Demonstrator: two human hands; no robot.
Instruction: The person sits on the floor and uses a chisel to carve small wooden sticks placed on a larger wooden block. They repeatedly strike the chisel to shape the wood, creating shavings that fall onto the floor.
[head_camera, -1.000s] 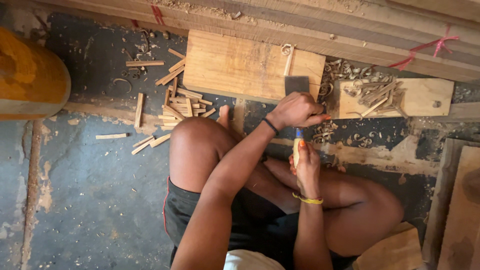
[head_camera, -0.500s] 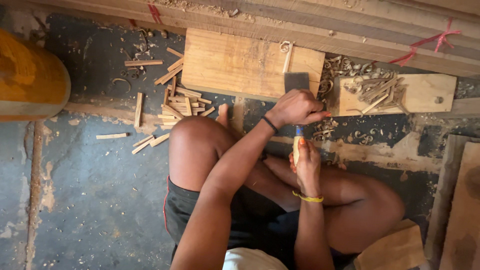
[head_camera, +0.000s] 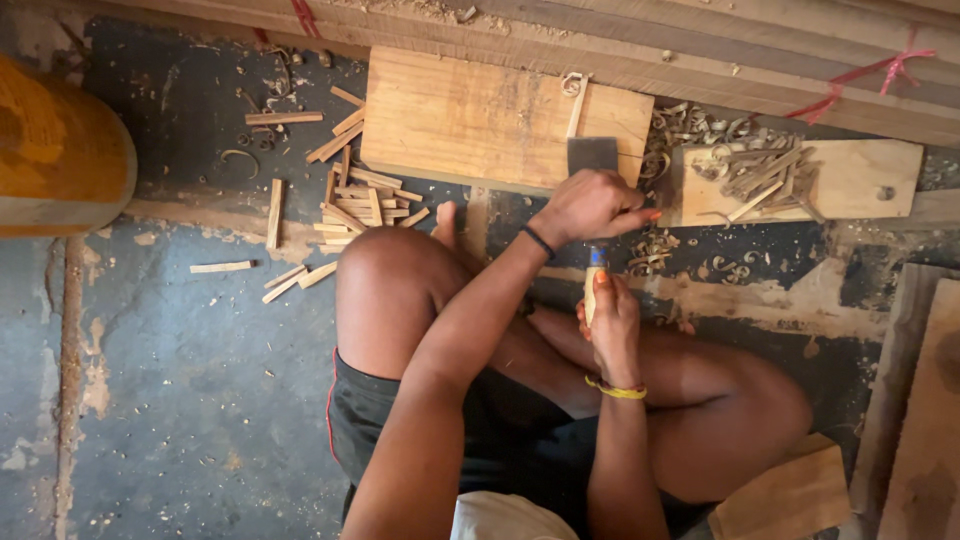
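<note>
Sitting cross-legged on a worn, dusty floor (head_camera: 180, 400), a person works a wide chisel (head_camera: 592, 158) against a thick wooden board (head_camera: 470, 120) laid just ahead of the knees. Nearest the camera, the right hand (head_camera: 608, 318), a yellow band at its wrist, is closed around the chisel's pale handle, where a blue ferrule (head_camera: 597, 256) shows above the fingers. Just beyond, the left hand (head_camera: 590, 205), a dark band at its wrist, is curled shut over the tool's shaft and presses downward, with the grey blade emerging past the knuckles onto the board's right end. A thin wooden strip (head_camera: 576, 105) lies on the board beside the blade; whether the edge is cutting the strip or the board itself cannot be told.

Judging by the litter, the job looks well underway: a heap of cut wooden slivers (head_camera: 350, 195) lies left of the knee, curled shavings (head_camera: 650, 245) sit to the right, and a second, smaller board (head_camera: 860, 180) carries a pile of finished-looking sticks (head_camera: 760, 172). More trimming seems to remain. Long planks (head_camera: 700, 50) tied with red cord run along the far edge.
</note>
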